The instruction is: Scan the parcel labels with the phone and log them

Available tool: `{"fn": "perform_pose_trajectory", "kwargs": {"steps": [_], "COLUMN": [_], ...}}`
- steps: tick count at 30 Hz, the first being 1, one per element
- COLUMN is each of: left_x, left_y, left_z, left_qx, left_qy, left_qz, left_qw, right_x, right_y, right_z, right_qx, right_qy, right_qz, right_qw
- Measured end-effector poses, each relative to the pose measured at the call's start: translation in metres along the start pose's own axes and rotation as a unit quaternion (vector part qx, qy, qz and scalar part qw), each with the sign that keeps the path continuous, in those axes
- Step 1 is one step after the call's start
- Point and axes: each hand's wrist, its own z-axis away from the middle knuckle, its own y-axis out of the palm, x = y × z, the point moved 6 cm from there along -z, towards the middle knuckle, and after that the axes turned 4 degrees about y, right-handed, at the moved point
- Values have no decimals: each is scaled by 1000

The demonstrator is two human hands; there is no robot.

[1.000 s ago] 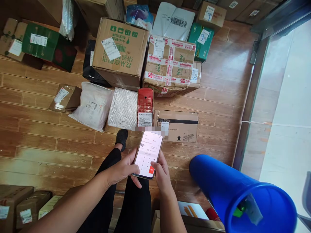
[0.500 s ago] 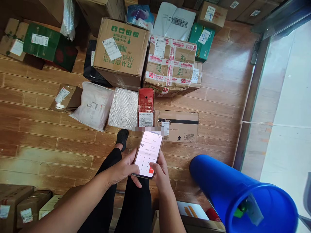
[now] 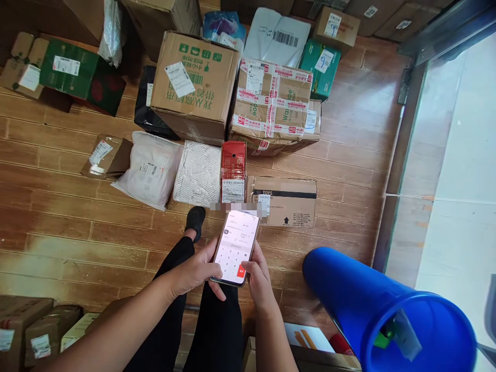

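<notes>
A phone (image 3: 237, 247) with a lit keypad screen sits in front of me, held in both hands. My left hand (image 3: 196, 271) wraps its left edge from below, fingers curled under it. My right hand (image 3: 259, 279) grips the right edge, thumb resting on the lower screen near a red button. Just beyond the phone on the wooden floor lie a red parcel (image 3: 233, 171), a silver padded parcel (image 3: 197, 173) and a flat "TOYS" carton (image 3: 289, 201). My leg and black shoe (image 3: 195, 221) point toward them.
Big cartons (image 3: 194, 82) and a taped box (image 3: 271, 103) stand behind, with white bags (image 3: 149, 168), a green box (image 3: 72, 72) and more parcels. A blue bin (image 3: 383, 315) lies at lower right. Small boxes (image 3: 27, 325) sit at lower left. A doorway threshold (image 3: 399, 155) runs at right.
My right thumb has shifted slightly on the phone's lower screen; the view has drifted a little. Nothing else moved.
</notes>
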Motion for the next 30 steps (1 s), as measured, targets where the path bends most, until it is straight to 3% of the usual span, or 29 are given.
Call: {"fn": "perform_pose_trajectory", "kwargs": {"steps": [9,15,20,30], "left_x": [1,7,11,19], "left_y": [2,1,4,6], "left_z": [4,5,8,9], "left_qx": [-8,-12,-3,3], "left_qy": [-18,-30,-16,-71], "left_qz": [-32,-169,-213,-185], "left_qw": [999,985,977,980], "right_x": [2,6,4,4], "right_y": [-5,-10,-19,-18], "right_z": [0,-12,-18,-7], "right_qx": [-35,-139,-222,-209], "right_qy": [-15,-47,-57,-47], "right_qz": [-10,-36,-48,-122], "right_qw": [999,989,972,969]}}
